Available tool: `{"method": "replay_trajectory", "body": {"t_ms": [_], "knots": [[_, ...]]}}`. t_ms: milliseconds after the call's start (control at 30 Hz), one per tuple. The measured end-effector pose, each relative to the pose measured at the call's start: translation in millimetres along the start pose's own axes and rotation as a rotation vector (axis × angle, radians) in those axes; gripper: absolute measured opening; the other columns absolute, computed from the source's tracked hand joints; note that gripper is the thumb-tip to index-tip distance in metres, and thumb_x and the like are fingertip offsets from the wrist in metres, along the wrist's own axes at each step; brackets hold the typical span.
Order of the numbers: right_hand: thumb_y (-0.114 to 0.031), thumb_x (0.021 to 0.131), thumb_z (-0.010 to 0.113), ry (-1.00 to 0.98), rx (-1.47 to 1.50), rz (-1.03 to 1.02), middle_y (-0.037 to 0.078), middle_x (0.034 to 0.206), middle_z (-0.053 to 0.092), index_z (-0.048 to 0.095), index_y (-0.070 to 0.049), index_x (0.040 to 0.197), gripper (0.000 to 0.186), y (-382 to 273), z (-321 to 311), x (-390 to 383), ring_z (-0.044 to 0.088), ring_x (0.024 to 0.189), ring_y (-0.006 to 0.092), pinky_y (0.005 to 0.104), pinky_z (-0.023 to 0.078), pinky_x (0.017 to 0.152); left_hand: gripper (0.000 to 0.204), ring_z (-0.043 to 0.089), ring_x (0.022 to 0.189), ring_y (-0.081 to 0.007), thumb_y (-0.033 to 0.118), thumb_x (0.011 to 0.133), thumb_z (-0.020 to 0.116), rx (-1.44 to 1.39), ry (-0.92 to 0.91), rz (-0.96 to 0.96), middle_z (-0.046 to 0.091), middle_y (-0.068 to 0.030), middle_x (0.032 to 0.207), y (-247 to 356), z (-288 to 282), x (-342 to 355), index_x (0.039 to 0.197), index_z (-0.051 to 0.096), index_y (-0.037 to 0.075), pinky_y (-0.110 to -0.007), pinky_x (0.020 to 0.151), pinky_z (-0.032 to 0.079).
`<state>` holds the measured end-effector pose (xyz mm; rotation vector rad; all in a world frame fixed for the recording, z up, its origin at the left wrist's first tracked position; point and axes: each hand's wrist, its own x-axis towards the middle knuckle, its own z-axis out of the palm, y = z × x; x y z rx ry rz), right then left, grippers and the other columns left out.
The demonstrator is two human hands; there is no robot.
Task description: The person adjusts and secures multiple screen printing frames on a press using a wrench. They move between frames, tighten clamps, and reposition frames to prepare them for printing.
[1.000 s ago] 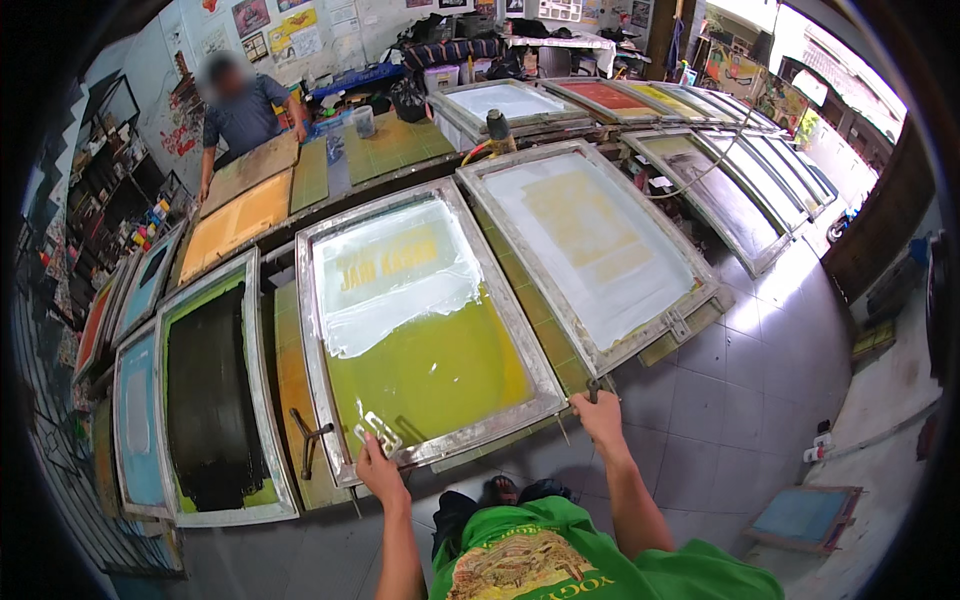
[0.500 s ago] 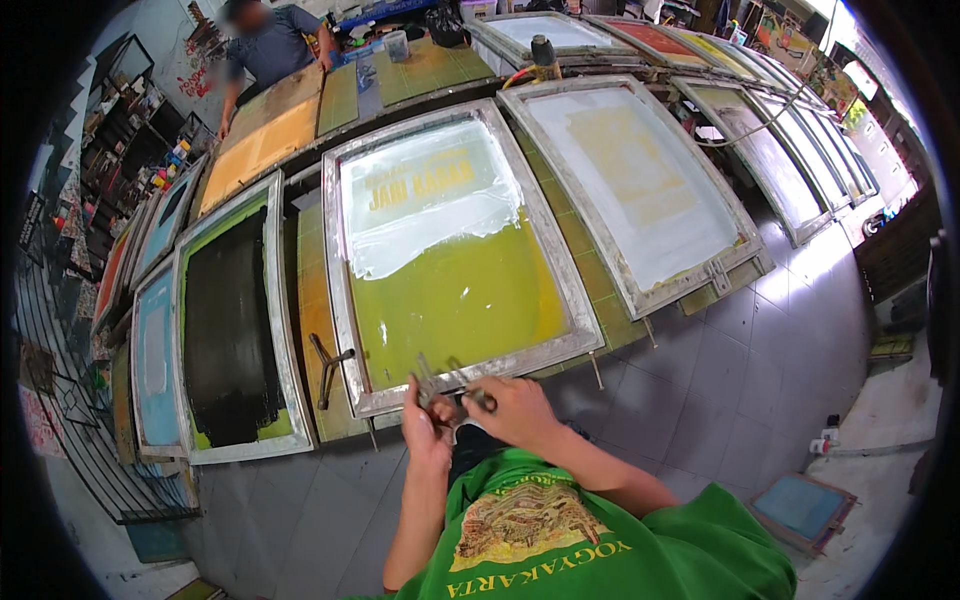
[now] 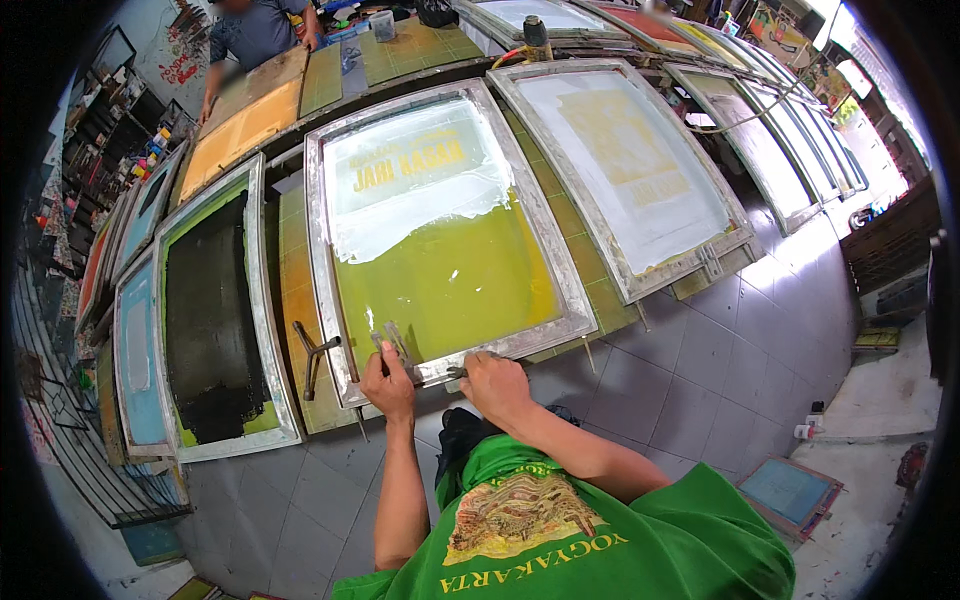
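At the near edge of the middle screen-printing frame (image 3: 575,327) are both of my hands. My left hand (image 3: 388,385) is closed round a grey metal bracket (image 3: 392,342), which sticks up past the frame's near rail. My right hand (image 3: 495,388) is closed by the same rail, with a small dark metal piece (image 3: 456,372) showing at its fingertips. What kind of piece it is does not show. The frame's mesh (image 3: 450,285) is olive green nearby and coated white farther off, with lettering showing through. A metal T-shaped wrench (image 3: 314,357) leans at the frame's left side.
Other framed screens stand on both sides: a black-coated one (image 3: 207,310) at left, a whitish one (image 3: 625,170) at right. A co-worker (image 3: 258,40) leans over boards at the far left. Grey floor tiles (image 3: 690,390) lie at right, with a blue framed screen (image 3: 788,490) low down.
My hands have moved apart. The left has gone up and left with the metal bracket, onto the frame's near edge. The right now rests by the near rail. The view has shifted slightly.
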<state>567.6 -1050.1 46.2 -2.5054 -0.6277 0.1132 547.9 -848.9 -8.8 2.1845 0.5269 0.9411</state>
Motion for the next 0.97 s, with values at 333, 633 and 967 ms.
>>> {"method": "replay_trajectory", "body": {"t_ms": [333,633,967], "knots": [[-0.024,0.086,0.071,0.114,-0.205,0.357,0.023,0.089,0.074,0.072,-0.001,0.089,0.023,109.3,-86.3,-19.9,0.073,0.085,0.0438,0.0534,0.057,0.078,0.035,0.058,0.056,-0.0271,0.021,0.104,0.066,-0.116,0.06,-0.075,0.063,-0.0168,0.065,3.4,-7.8,3.1,0.078,0.068,-0.003,-0.041,0.055,0.042],[-0.023,0.092,0.072,0.305,0.251,0.435,0.013,0.073,0.069,0.069,0.005,0.087,0.028,200.3,-85.8,-25.4,0.064,0.069,0.0251,0.0407,0.049,0.067,0.036,0.054,0.056,-0.014,0.032,0.105,0.066,-0.568,0.078,-0.655,0.063,-0.0032,0.071,-0.3,-25.1,15.2,0.085,0.07,0.002,-0.03,0.053,0.041],[-0.027,0.096,0.077,0.07,0.59,0.058,0.003,0.077,0.067,0.074,-0.003,0.094,0.024,26.9,-53.1,-21.0,0.06,0.07,0.0134,0.0294,0.05,0.069,0.037,0.068,0.078,-0.0203,0.038,0.103,0.069,-2.055,-0.184,-1.399,0.069,-0.0108,0.086,30.9,-70.3,-56.4,0.115,0.063,0.003,-0.031,0.069,0.06]]}}
